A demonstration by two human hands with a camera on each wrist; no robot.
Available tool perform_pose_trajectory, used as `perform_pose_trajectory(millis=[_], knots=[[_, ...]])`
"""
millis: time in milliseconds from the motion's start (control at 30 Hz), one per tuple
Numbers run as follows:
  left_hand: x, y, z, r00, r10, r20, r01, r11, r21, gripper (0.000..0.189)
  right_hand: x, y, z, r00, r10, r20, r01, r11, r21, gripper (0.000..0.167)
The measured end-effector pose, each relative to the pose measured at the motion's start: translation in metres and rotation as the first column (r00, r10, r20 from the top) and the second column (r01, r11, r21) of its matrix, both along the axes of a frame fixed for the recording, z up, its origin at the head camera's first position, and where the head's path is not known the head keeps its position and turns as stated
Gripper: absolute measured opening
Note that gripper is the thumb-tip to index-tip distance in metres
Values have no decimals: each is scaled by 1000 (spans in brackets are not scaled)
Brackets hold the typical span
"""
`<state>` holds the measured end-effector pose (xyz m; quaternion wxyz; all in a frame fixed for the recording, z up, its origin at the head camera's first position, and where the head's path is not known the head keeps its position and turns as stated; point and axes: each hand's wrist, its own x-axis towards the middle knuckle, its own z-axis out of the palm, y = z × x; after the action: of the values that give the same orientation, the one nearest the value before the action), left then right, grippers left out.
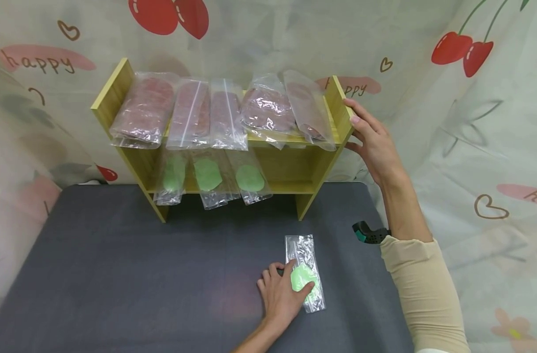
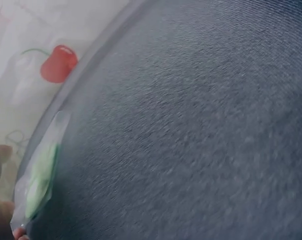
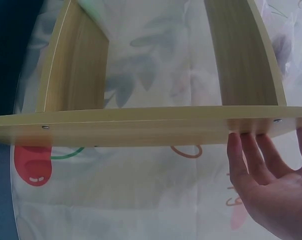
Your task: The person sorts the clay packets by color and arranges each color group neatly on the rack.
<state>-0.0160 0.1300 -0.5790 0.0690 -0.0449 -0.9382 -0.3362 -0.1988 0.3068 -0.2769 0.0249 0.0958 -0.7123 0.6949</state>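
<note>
A flat clear plastic bag with a light green piece (image 1: 302, 277) inside lies on the dark table. My left hand (image 1: 279, 294) is over its left side, thumb and forefinger spread on either side of the green piece. Between those fingers a small dark thing shows, too little to name. The left wrist view catches the bag (image 2: 41, 180) at its left edge, with fingertips beside it. My right hand (image 1: 376, 142) touches the outer face of the wooden shelf's right side panel (image 1: 326, 162). In the right wrist view its fairly straight fingertips rest against that panel (image 3: 141, 131).
Several clear bags with reddish-brown contents (image 1: 147, 105) lie along the shelf's top board. Bags with green pieces (image 1: 208, 174) hang over the front edge of the lower board, left and middle. A printed curtain (image 1: 268, 44) stands behind the shelf and dark table (image 1: 162, 284).
</note>
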Motion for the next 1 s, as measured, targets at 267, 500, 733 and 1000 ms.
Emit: perform_pose_trajectory(millis=[267, 500, 733, 1000], knots=[[2, 1, -16, 994, -37, -103, 28, 996, -90, 94, 1, -2, 1, 1000, -2, -2, 2, 1000, -3, 45], [-1, -8, -8, 988, -105, -113, 93, 990, -106, 81, 1, -1, 0, 1000, -7, 0, 7, 1000, -5, 45], [-3, -12, -2, 984, -165, -67, 158, 982, -104, 71, 1, -2, 0, 1000, -11, -1, 11, 1000, -7, 45], [-6, -20, -4, 979, -200, -24, 201, 979, 36, 65, 1, -1, -1, 1000, -5, -8, 5, 1000, -1, 45]])
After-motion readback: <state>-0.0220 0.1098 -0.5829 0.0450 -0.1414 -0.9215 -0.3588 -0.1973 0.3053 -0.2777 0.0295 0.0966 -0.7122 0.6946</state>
